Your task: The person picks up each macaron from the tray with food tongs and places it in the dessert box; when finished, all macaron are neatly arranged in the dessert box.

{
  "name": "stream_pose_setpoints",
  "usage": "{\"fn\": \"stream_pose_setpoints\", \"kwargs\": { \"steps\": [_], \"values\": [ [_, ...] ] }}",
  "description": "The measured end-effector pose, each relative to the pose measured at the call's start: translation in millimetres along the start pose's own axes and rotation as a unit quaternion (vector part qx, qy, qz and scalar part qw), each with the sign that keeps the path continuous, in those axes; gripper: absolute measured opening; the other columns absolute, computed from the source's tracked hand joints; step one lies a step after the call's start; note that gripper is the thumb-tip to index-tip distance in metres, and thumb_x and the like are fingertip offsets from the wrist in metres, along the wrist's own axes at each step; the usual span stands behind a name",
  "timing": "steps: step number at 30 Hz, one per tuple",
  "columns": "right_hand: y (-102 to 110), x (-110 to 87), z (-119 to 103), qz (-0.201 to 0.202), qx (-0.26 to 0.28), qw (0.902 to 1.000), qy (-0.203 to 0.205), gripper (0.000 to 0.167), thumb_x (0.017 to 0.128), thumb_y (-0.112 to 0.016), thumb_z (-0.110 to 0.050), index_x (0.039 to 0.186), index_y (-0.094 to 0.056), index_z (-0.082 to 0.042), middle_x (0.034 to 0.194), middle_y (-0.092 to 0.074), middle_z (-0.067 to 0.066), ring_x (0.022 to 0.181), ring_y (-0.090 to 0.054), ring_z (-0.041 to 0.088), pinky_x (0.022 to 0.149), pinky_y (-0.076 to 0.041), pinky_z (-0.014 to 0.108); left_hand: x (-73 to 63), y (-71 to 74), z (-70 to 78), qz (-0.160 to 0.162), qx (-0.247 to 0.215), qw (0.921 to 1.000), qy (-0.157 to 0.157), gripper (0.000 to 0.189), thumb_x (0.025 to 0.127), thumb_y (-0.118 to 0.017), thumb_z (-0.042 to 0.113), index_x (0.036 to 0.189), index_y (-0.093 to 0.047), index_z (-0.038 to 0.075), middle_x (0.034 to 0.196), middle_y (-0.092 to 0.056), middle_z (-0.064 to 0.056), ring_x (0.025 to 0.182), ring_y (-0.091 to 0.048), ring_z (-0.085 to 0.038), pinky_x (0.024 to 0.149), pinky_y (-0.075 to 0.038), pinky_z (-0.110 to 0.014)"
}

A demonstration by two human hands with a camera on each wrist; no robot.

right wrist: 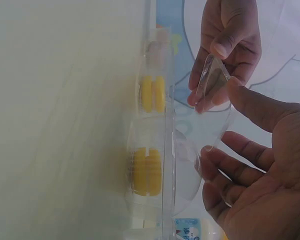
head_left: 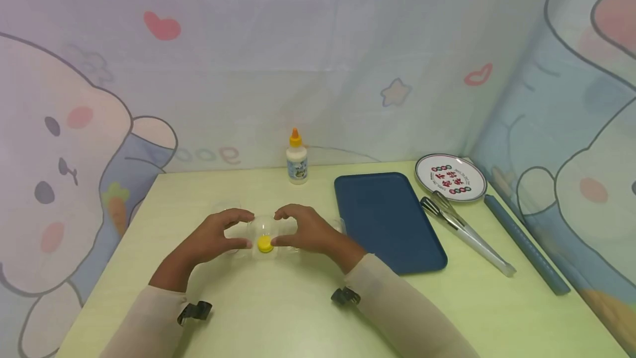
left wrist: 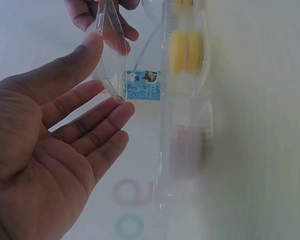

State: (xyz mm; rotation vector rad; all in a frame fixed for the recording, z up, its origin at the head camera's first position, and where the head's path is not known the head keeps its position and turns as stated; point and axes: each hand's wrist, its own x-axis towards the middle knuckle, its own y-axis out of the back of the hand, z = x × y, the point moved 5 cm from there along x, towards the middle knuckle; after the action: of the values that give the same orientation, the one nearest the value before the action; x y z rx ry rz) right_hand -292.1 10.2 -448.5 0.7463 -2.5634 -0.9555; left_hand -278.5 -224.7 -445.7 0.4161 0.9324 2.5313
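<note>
My left hand (head_left: 206,239) and right hand (head_left: 318,231) face each other over the table, pinching opposite edges of a small clear plastic lid (left wrist: 112,65) between thumb and fingers. The lid hangs above a clear plastic macaron box (right wrist: 168,145), apart from it. In the box, a yellow macaron (head_left: 265,243) shows through the plastic in the head view. The right wrist view shows two yellow macarons (right wrist: 147,172) in separate compartments. A pale pink macaron (left wrist: 186,150) appears in the left wrist view. Glare and the hands hide much of the box's ends.
A glue bottle (head_left: 297,162) with an orange tip stands behind the hands. To the right lie a dark blue tray (head_left: 390,222), metal tongs (head_left: 469,236) and a long blue-grey bar (head_left: 526,245). A printed white plate (head_left: 422,173) sits at the back right.
</note>
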Motion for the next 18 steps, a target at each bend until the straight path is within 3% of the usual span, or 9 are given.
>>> {"fn": "stream_pose_setpoints", "kwargs": {
  "steps": [3, 7, 18],
  "values": [
    [-3.5, -1.3, 1.6, 0.002, -0.028, 0.9996, -0.003, 0.053, 0.093, -0.089, -0.033, 0.137, -0.069, -0.013, 0.149, -0.066, 0.008, 0.146, -0.055, 0.029, 0.125, -0.042, 0.055, 0.9, -4.4, -2.1, -0.001, 0.005, 1.0000, -0.001, 0.058, 0.090, -0.091, 0.017, 0.141, -0.068, 0.003, 0.147, -0.068, -0.020, 0.146, -0.057, -0.049, 0.123, -0.042, -0.071],
    [-7.9, -0.9, 4.2, 0.002, -0.075, 0.9971, -0.009, 0.055, 0.093, -0.089, -0.036, 0.139, -0.070, -0.014, 0.148, -0.066, 0.007, 0.148, -0.051, 0.027, 0.124, -0.031, 0.059, 2.1, -8.8, -1.8, -0.001, 0.022, 0.9998, 0.003, 0.059, 0.089, -0.092, 0.018, 0.140, -0.068, 0.001, 0.147, -0.068, -0.020, 0.143, -0.058, -0.050, 0.119, -0.045, -0.071],
    [-13.0, -2.1, 3.7, -0.001, -0.105, 0.9944, -0.012, 0.054, 0.091, -0.091, -0.036, 0.137, -0.072, -0.017, 0.144, -0.067, 0.004, 0.149, -0.050, 0.025, 0.114, -0.028, 0.061, -0.1, -13.4, -3.5, -0.011, 0.031, 0.9994, 0.015, 0.061, 0.086, -0.094, 0.019, 0.139, -0.069, 0.003, 0.145, -0.069, -0.020, 0.136, -0.063, -0.048, 0.106, -0.058, -0.064]
  ]
}}
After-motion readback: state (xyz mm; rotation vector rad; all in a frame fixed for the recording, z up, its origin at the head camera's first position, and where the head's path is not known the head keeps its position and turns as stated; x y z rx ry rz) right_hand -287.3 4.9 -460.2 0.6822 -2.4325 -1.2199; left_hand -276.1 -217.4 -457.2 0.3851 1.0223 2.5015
